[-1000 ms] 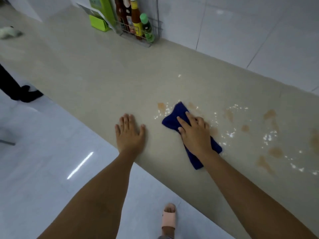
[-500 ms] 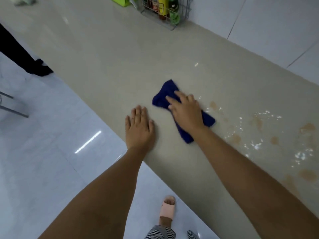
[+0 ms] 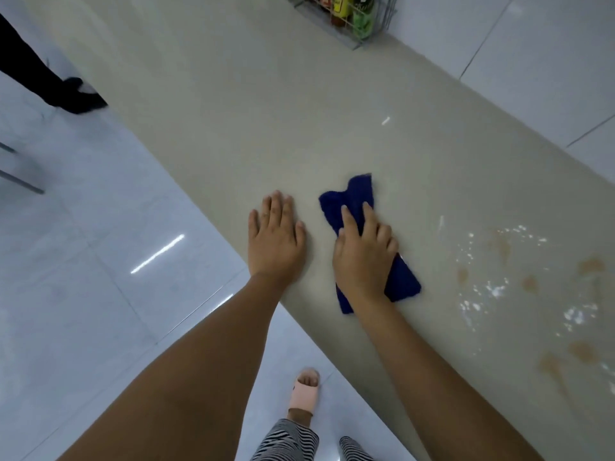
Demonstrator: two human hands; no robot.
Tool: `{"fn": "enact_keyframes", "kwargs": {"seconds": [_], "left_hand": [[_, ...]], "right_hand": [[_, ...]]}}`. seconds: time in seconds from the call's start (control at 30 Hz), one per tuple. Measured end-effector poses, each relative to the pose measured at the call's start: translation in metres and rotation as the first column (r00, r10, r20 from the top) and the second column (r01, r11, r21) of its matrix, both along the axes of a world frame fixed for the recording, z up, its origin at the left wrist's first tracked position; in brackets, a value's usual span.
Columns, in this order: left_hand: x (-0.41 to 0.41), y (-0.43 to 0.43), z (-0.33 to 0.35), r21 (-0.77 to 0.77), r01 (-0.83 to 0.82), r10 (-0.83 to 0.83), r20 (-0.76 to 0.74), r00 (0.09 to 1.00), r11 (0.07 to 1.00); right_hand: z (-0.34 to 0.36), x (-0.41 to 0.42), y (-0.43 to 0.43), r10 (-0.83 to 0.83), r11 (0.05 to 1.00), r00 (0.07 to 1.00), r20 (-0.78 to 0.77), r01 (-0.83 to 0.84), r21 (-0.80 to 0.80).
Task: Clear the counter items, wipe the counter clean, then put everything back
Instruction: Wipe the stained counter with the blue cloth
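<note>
A folded dark blue cloth (image 3: 352,201) lies flat on the beige counter (image 3: 253,121) near its front edge. My right hand (image 3: 362,251) presses down on the cloth with fingers spread over it. My left hand (image 3: 274,237) rests flat on the bare counter just left of the cloth, palm down, holding nothing. Brown stains (image 3: 590,266) and white wet specks (image 3: 496,289) cover the counter to the right of the cloth.
A wire rack with bottles (image 3: 352,18) stands at the back against the white tiled wall (image 3: 539,61). Another person's dark leg and shoe (image 3: 75,96) stand on the floor at the left. My sandalled foot (image 3: 304,390) is below the counter edge.
My right hand has slid the cloth leftward along the counter, away from the stained patch. The stains now lie further right in view. My left hand has stayed flat beside it.
</note>
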State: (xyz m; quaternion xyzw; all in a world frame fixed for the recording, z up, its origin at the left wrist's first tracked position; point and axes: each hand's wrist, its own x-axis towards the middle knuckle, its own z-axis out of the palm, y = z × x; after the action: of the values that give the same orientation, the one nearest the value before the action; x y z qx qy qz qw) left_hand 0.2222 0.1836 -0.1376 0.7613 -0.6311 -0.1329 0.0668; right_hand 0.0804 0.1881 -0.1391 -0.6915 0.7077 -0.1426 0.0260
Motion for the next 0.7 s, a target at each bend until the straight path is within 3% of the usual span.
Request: {"fn": "enact_keyframes", "kwargs": {"seconds": [0.13, 0.3, 0.4, 0.6, 0.7], "left_hand": [[0.0, 0.0, -0.003, 0.0, -0.001, 0.001, 0.007, 1.0, 1.0], [0.0, -0.002, -0.005, -0.024, -0.019, 0.019, 0.006, 1.0, 1.0], [0.0, -0.001, -0.002, -0.025, -0.008, 0.008, -0.002, 1.0, 1.0], [0.001, 0.001, -0.001, -0.019, 0.007, -0.008, -0.021, 1.0, 1.0], [0.001, 0.0, -0.002, -0.021, 0.001, -0.002, -0.029, 1.0, 1.0]], "right_hand": [[0.004, -0.019, -0.074, 0.112, 0.992, 0.994, 0.011, -0.112, 0.049], [0.0, -0.08, -0.109, -0.225, 0.974, 0.972, 0.067, 0.222, 0.044], [-0.002, -0.08, -0.068, -0.312, 0.95, 0.949, 0.046, 0.309, 0.051], [0.003, -0.075, 0.1, -0.002, 1.0, 1.0, -0.03, 0.003, 0.029], [0.005, -0.117, 0.143, 0.001, 1.0, 0.998, -0.055, -0.001, 0.009]]}}
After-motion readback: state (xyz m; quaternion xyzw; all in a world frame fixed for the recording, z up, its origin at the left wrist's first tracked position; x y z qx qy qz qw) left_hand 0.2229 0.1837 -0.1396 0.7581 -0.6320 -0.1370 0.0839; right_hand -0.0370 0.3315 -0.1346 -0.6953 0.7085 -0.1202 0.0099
